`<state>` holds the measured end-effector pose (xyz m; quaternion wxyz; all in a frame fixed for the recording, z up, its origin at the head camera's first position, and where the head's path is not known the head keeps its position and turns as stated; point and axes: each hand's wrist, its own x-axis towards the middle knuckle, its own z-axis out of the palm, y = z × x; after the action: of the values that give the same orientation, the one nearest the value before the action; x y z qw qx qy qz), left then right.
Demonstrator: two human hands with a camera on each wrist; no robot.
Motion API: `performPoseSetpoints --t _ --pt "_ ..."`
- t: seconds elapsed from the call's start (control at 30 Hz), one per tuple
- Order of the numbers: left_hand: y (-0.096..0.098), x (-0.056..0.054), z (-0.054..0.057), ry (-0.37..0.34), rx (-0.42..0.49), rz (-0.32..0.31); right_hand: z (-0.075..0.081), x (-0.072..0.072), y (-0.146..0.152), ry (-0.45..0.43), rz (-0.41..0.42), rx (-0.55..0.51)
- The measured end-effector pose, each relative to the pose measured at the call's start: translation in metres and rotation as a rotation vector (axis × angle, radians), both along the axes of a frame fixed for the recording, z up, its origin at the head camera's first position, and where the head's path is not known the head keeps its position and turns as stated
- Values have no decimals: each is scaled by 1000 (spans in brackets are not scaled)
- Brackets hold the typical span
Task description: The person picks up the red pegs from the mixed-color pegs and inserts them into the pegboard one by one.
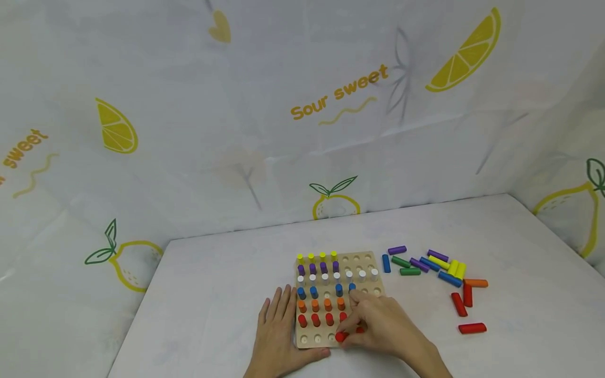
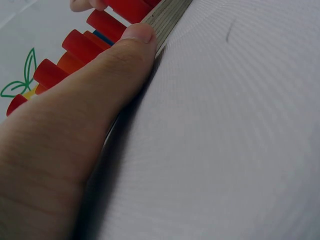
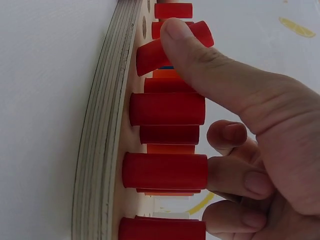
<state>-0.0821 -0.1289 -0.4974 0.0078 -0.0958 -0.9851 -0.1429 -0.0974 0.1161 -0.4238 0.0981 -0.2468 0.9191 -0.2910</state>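
Note:
A square wooden pegboard (image 1: 310, 341) lies on the table, bearing rows of yellow, purple, white, blue, orange and red pegs. My left hand (image 1: 278, 336) rests beside it, fingers straight along its left side; the thumb (image 2: 135, 42) touches the near edge. Over the nearest row, my right hand (image 1: 380, 325) pinches a red peg (image 3: 149, 56), which leans at a slant against the board. Whether its end sits in a hole, I cannot tell. Upright red pegs (image 3: 167, 109) stand under the curled other fingers in the right wrist view.
Loose pegs lie right of the board: green (image 1: 409, 272), blue (image 1: 449, 279), purple (image 1: 397, 250), yellow (image 1: 460, 270), orange (image 1: 476, 283) and red (image 1: 472, 328). A lemon-printed white cloth (image 1: 212, 199) hangs behind the table.

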Motion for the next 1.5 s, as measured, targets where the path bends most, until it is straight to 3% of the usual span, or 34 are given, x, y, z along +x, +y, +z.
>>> performPoseSetpoints --t 0.17,0.47,0.9,1.07,1.33,1.5 --pt "0 0 -1 4 0 -2 1 1 0 -12 -6 26" --pt "0 0 -2 25 4 -4 1 4 -1 52 -45 77" --pt "-1 0 -1 12 18 -4 1 2 3 53 -43 53" --pt "-1 -1 -2 40 16 -12 3 1 6 65 -39 34" --pt "0 0 -1 57 9 -13 7 0 13 9 -29 8" --pt "0 0 -1 45 1 -8 15 -2 27 13 -94 24"
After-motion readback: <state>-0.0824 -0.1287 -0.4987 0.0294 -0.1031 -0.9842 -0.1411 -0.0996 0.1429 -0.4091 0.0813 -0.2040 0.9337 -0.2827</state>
